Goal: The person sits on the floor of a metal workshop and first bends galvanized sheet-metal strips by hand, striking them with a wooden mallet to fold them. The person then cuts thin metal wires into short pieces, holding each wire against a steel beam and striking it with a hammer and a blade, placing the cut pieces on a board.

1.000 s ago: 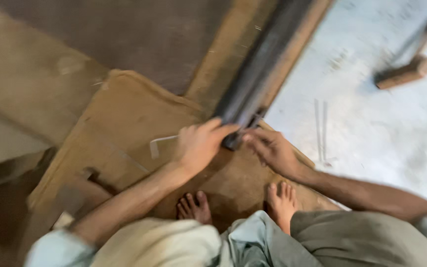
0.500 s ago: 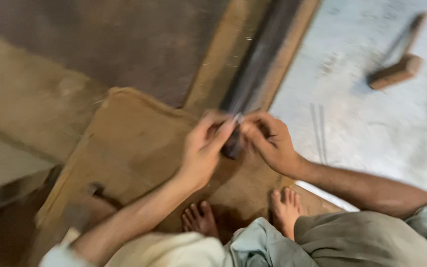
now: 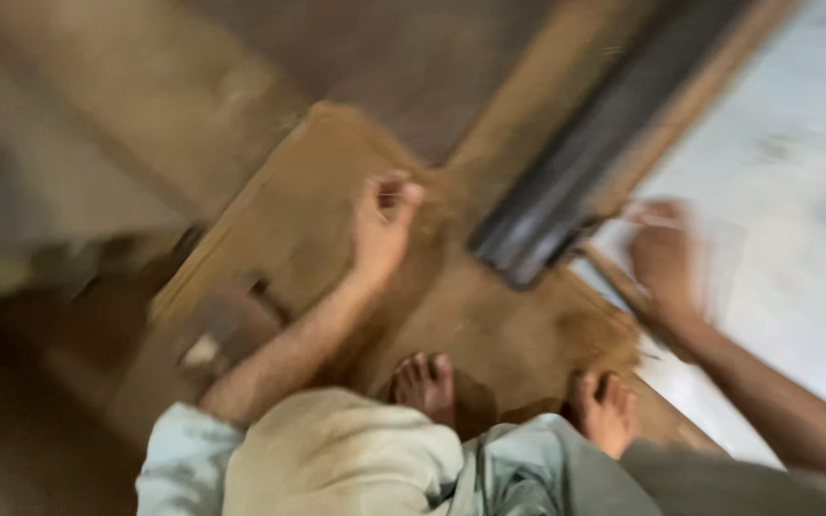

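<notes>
Heavily blurred view, looking straight down. Broad brown wooden board (image 3: 336,205) lying across the middle, tilted from lower left to upper right, one corner pointing up toward the top of the frame. Pale grey floor (image 3: 795,239) filling the right side. Long dark metal bar (image 3: 580,162) running diagonally from the upper right down to a blunt end over the board — resting along a lighter wooden strip (image 3: 528,115) that follows the same slant. Neither hand touching the bar; its lower end between the two hands.

Crouched person at the bottom edge: pale sleeve (image 3: 179,459), light cloth over the knee, two bare feet — left foot (image 3: 425,384) and right foot (image 3: 606,411) — planted on the near part of the board.

Left hand (image 3: 382,229) over the board, left of the bar's end, fingers curled inward, thumb and fingertips close together as if pinching something small; too smeared to tell what, or whether anything at all. Right hand (image 3: 662,258) at the board's right edge, beside the floor, fingers loosely bent; grip impossible to tell through the blur.
</notes>
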